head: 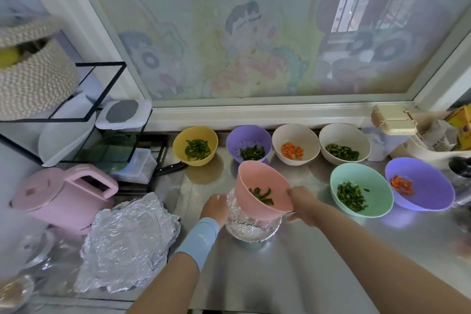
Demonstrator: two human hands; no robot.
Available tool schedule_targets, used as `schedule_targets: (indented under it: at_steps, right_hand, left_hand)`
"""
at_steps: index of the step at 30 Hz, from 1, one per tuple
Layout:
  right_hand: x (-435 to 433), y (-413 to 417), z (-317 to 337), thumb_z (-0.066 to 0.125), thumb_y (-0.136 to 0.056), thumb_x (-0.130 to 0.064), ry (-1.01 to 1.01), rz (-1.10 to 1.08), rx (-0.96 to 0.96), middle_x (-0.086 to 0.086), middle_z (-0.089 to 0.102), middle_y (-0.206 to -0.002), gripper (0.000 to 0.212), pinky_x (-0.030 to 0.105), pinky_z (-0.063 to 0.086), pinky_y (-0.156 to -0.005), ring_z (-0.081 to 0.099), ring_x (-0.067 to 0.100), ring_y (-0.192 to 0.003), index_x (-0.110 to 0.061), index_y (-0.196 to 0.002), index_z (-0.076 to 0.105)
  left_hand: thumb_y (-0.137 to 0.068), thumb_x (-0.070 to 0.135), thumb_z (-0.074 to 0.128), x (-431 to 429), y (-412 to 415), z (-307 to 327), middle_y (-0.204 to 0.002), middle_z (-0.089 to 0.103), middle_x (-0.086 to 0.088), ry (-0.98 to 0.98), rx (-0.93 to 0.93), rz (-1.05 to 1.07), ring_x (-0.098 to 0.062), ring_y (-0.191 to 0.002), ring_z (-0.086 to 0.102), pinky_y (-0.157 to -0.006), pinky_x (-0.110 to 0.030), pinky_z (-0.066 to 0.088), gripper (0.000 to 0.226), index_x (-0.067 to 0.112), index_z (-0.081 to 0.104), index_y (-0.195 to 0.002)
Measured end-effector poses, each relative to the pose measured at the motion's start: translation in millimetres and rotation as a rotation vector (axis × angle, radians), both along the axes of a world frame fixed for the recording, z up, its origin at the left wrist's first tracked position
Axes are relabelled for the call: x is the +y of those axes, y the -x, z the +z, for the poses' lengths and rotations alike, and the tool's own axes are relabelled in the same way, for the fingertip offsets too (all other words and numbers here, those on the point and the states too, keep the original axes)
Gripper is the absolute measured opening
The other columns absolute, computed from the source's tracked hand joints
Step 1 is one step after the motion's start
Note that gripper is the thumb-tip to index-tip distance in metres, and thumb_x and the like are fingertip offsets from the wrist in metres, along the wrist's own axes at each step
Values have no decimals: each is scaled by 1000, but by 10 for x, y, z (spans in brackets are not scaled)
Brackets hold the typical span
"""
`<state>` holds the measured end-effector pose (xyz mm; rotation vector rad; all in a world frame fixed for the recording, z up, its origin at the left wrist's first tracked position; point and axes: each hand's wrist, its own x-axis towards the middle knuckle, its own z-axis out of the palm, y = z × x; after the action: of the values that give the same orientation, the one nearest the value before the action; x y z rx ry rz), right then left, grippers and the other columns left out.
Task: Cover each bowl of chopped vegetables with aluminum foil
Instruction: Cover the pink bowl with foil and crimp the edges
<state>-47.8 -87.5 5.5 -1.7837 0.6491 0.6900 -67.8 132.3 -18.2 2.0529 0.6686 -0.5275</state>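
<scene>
A pink bowl point(257, 181) with green pepper strips is tilted toward me, lifted above a sheet of aluminum foil point(251, 227) shaped like a bowl on the steel counter point(293, 275). My right hand point(303, 202) grips the pink bowl's right rim. My left hand point(215, 208) holds the foil's left edge. Behind stand a yellow bowl point(195, 145), a purple bowl point(248, 144), and two cream bowls point(295, 144) point(344, 144). A mint bowl point(360, 190) and another purple bowl point(419, 183) sit at the right, all uncovered with chopped vegetables.
A stack of crumpled foil sheets point(127, 245) lies at the left front. A pink kettle point(61, 196), a black wire rack point(84, 115) and a knife point(169, 168) crowd the left side. Containers and packets point(433, 135) stand at the right rear.
</scene>
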Motion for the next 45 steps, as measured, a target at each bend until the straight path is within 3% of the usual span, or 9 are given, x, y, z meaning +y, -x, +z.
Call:
schedule_targets:
  at_steps: [4,9,17,25,28,34,37,40,45]
  right_hand:
    - [401,-58,-54,38,-99,-16,-35,51,-2,20,65,-104,28,48,58,-74,60,33,-85,-4,-102,63]
    - [815,-106,-80,36,-99,-19,-21,85,-2,16,63,-98,25,41,52,-70,56,29,-82,-12,-93,59]
    - [354,-250,71,36,-103,-25,54,-157,-115,10,64,-99,26,35,53,-72,63,26,-91,-11,-106,58]
    - [-452,1,-26,27,-99,-20,119,-376,-13,11,50,-74,33,26,30,-47,44,21,-57,-12,-113,56]
    - [-571,193,-142,27,-97,-16,49,-326,12,14,61,-67,34,22,34,-41,52,23,-47,-7,-114,56]
    - [-667,390,-247,37,-100,-13,26,-170,45,18,73,-84,25,34,58,-51,73,28,-66,-3,-107,58]
    - [-731,373,-329,42,-99,-16,51,-97,66,15,74,-87,22,42,61,-58,74,28,-72,-7,-106,60]
    - [-715,302,-325,42,-97,-20,300,110,26,11,71,-95,26,43,61,-77,71,27,-86,-7,-109,63]
    - [-462,134,-143,41,-92,-23,784,359,-206,11,52,-129,37,38,43,-99,48,29,-119,-12,-126,51]
  left_hand:
    - [-101,13,33,463,-96,-135,-127,57,-18,-251,12,-209,-32,-111,54,-88,-30,38,21,7,53,-99]
    - [-103,12,31,811,-166,99,-132,54,-15,-366,-65,-205,-30,-121,51,-98,-34,39,32,6,54,-125]
    - [-102,37,36,269,-449,806,-92,69,-4,400,-300,65,-21,-78,63,-71,-32,47,37,16,66,-96]
    - [-101,53,34,-533,-564,606,-104,71,-9,422,-55,-183,-27,-97,67,-88,-43,55,44,21,61,-114]
    - [-94,60,37,-762,-519,378,-106,69,-11,312,-19,-246,-28,-99,65,-93,-45,54,40,29,62,-93]
    - [-105,17,34,-954,-408,77,-128,57,-25,2,-32,-549,-39,-116,56,-98,-41,46,37,0,50,-133]
    - [-104,31,34,-991,-379,-11,-124,60,-19,-62,-41,-550,-35,-112,57,-98,-40,45,40,6,55,-127]
    - [-98,50,31,-1004,-341,5,-121,61,-10,-70,7,-441,-26,-102,57,-98,-44,45,44,18,56,-117]
    - [-96,35,47,-852,-268,166,-147,45,1,-2,-153,-334,-22,-133,44,-112,-40,33,47,24,45,-142]
